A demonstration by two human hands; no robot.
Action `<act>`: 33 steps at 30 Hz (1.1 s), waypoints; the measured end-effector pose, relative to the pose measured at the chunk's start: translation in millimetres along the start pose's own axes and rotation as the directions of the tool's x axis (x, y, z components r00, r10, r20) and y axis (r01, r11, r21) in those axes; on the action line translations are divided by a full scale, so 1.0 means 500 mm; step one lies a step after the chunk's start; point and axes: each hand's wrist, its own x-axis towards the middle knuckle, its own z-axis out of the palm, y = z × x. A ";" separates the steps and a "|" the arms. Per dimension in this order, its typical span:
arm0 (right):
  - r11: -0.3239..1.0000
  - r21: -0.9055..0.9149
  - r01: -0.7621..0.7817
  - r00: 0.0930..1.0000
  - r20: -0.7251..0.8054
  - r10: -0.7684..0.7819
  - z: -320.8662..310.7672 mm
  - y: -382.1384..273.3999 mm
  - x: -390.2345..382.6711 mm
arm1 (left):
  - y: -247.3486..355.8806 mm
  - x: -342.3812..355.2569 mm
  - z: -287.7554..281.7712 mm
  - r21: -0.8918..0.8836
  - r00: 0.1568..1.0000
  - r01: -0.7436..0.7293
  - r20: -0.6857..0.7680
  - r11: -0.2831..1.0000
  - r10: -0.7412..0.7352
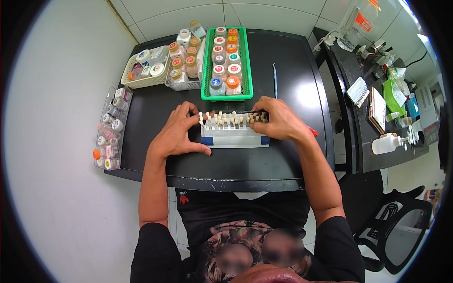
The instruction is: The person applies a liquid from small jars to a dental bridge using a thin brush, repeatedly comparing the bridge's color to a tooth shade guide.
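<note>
A tooth shade guide (236,133) lies on the black table in front of me, a whitish holder with blue end pieces. Rows of tooth-shaped tabs (231,120) stand along it, pale at the left and yellower toward the right. My left hand (178,129) spans the guide's left end, thumb at the near corner and a finger behind the tabs. At the right end, my right hand (278,119) has its thumb and fingers closed around the last tabs; its fingertips are partly hidden. Behind the tabs runs a thin dark strip.
Beyond the guide stands a green basket (226,98) of capped jars, with a clear bin (185,86) and a cream basket (146,83) beside it. A clear rack (111,127) of jars lines the left edge. A blue hooked tool (275,82) lies at back right. A side table (365,158) stands right.
</note>
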 end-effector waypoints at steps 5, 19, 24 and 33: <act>1.000 -0.015 0.005 1.000 0.027 -0.004 -0.001 -0.007 0.000 | 0.001 0.000 -0.001 -0.011 1.000 0.013 0.002 1.000 -0.012; 0.981 0.094 0.171 0.972 -0.181 -0.152 0.020 0.013 0.003 | 0.009 0.000 -0.002 0.007 0.999 0.030 0.027 1.000 -0.030; 0.983 0.106 0.147 0.974 -0.188 -0.125 0.026 0.006 0.007 | 0.009 0.003 -0.004 0.006 1.000 0.020 -0.010 1.000 -0.020; 0.940 0.242 0.241 0.876 -0.471 -0.104 0.045 0.009 0.024 | 0.015 0.003 -0.007 -0.012 0.998 0.069 0.008 0.998 -0.069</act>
